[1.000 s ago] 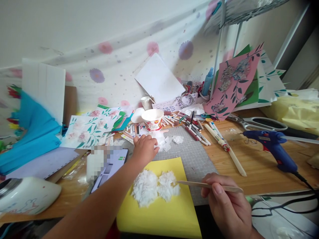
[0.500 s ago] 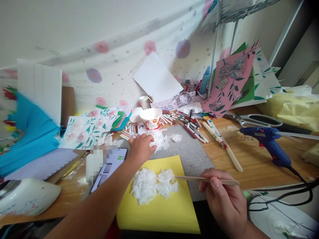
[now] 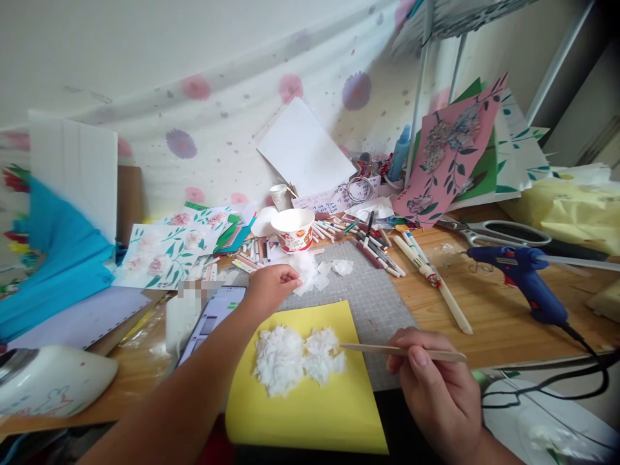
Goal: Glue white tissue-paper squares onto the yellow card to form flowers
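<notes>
My left hand [image 3: 271, 289] reaches over the desk with its fingers pinched on a small white tissue piece [image 3: 301, 279] from a loose pile of tissue squares [image 3: 322, 271] on the grey cutting mat [image 3: 378, 297]. My right hand [image 3: 436, 387] grips a thin wooden stick [image 3: 387, 350], whose tip points at two white crumpled tissue clumps [image 3: 295, 358] lying on a yellow sheet [image 3: 310, 413]. A paper cup [image 3: 292, 230] with a red pattern stands just beyond the tissue pile.
Markers and pens [image 3: 372, 245] lie scattered behind the mat. A blue glue gun [image 3: 526, 279] and scissors [image 3: 498, 231] lie at right. A phone [image 3: 213, 320] sits left of the yellow sheet, a white stapler-like object [image 3: 53, 381] at far left. Flowered cards [image 3: 169, 252], a pink card [image 3: 450, 155].
My left hand has drawn back a little toward me from the tissue pile, closing its fingers on a tissue piece. My right hand and stick have barely moved.
</notes>
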The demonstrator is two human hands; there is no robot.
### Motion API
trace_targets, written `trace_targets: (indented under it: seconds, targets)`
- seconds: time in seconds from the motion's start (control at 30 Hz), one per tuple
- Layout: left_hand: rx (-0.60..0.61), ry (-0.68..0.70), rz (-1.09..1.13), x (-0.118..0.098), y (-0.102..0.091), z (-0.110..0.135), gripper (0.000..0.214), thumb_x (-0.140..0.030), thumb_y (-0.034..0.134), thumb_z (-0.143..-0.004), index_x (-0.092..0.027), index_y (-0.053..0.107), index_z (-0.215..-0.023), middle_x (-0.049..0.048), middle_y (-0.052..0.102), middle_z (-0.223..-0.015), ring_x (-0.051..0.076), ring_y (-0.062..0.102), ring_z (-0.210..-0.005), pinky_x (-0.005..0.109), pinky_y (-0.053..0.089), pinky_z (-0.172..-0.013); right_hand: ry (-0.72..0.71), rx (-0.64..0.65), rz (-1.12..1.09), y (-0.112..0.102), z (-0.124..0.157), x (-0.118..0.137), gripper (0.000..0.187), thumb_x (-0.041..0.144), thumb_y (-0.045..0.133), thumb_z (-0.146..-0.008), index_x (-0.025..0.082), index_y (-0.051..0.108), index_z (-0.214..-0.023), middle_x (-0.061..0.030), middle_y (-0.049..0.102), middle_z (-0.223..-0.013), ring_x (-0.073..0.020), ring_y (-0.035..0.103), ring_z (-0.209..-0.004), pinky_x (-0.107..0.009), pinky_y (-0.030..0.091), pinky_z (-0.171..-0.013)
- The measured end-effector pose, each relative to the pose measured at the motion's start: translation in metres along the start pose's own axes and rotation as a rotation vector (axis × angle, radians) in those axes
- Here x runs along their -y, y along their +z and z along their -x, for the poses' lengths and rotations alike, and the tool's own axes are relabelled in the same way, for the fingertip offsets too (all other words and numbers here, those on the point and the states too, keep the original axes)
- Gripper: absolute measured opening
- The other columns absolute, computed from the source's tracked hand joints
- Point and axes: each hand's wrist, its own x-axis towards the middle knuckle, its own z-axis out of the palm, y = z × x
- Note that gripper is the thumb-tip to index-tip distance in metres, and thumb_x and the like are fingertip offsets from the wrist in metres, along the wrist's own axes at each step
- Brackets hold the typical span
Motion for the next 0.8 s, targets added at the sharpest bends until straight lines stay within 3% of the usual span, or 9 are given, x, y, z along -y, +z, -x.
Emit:
trace_targets:
  seconds: [0.17, 0.4, 0.63, 0.8]
  targets:
    - [0.034, -0.026, 0.123, 0.002, 0.008, 0.009, 0.016, -0.037, 0.066, -0.071, -0.021, 0.069, -0.068, -0.0021, 0.067, -0.064, 0.018, 0.062, -0.066, 0.026, 0.041, -0.061, 0.027, 0.005, 0.004, -0.002, 0.003, -0.003, 0.016, 0.026, 0.052, -0.098, 0.022, 0.068, -0.098, -0.0039, 0.063, -0.074, -0.0169, 0.057, -0.062, -0.031, 0.046, -0.057]
    - [0.126, -0.043, 0.285, 0.002, 0.009, 0.021, 0.02, -0.038, 0.061, -0.07, -0.019, 0.069, -0.069, -0.0013, 0.066, -0.064, 0.017, 0.058, -0.063, 0.026, 0.039, -0.058, 0.025, 0.015, 0.014, -0.001, 0.002, -0.002, 0.016, 0.025, 0.051, -0.098, 0.023, 0.067, -0.099, -0.0037, 0.064, -0.075, -0.0168, 0.058, -0.062, -0.031, 0.046, -0.057]
    - [0.144, -0.041, 0.422, -0.013, -0.007, 0.037, 0.024, -0.042, 0.061, -0.072, -0.018, 0.064, -0.073, -0.0009, 0.062, -0.067, 0.015, 0.054, -0.063, 0.026, 0.038, -0.058, 0.027, -0.015, -0.023, 0.001, 0.001, -0.001, 0.015, 0.025, 0.054, -0.097, 0.023, 0.069, -0.098, -0.003, 0.065, -0.074, -0.0166, 0.059, -0.062, -0.031, 0.046, -0.057]
    - [0.358, 0.017, 0.755, -0.036, -0.016, 0.066, 0.022, -0.04, 0.065, -0.073, -0.019, 0.065, -0.074, -0.001, 0.061, -0.066, 0.014, 0.054, -0.064, 0.026, 0.043, -0.063, 0.144, -0.244, -0.221, 0.007, -0.016, 0.003, 0.012, 0.027, 0.058, -0.093, 0.022, 0.066, -0.086, 0.0003, 0.062, -0.071, -0.0131, 0.056, -0.054, -0.028, 0.046, -0.05]
